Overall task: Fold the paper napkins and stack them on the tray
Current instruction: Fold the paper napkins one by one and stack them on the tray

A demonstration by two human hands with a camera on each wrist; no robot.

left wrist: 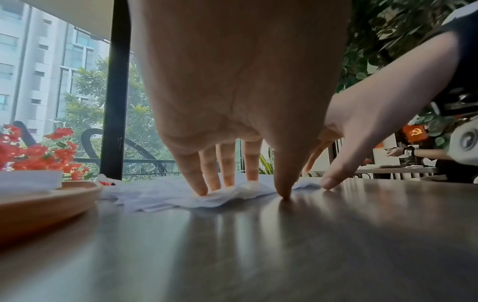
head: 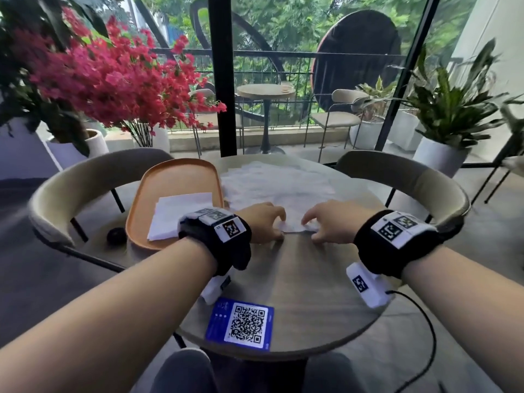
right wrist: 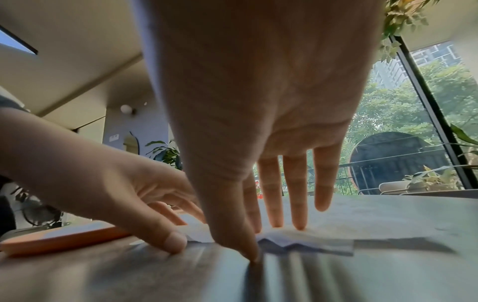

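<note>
A loose pile of white paper napkins [head: 278,185] lies spread over the far half of the round table [head: 297,279]. The nearest napkin [head: 295,225] has its front edge rumpled between my hands. My left hand [head: 272,225] sets its fingertips [left wrist: 201,190] on that napkin [left wrist: 232,196], with the thumb tip on the bare table. My right hand [head: 312,226] does the same from the right, fingers [right wrist: 297,222] on the napkin [right wrist: 310,243] and thumb just in front of its raised edge. An orange tray [head: 141,194] at the left holds one folded napkin [head: 175,214].
A blue QR-code card [head: 241,323] lies near the table's front edge. A small dark round object [head: 116,236] sits left of the tray. Two curved chairs [head: 85,177] [head: 411,177] ring the far side. A black cable [head: 425,321] trails off the right.
</note>
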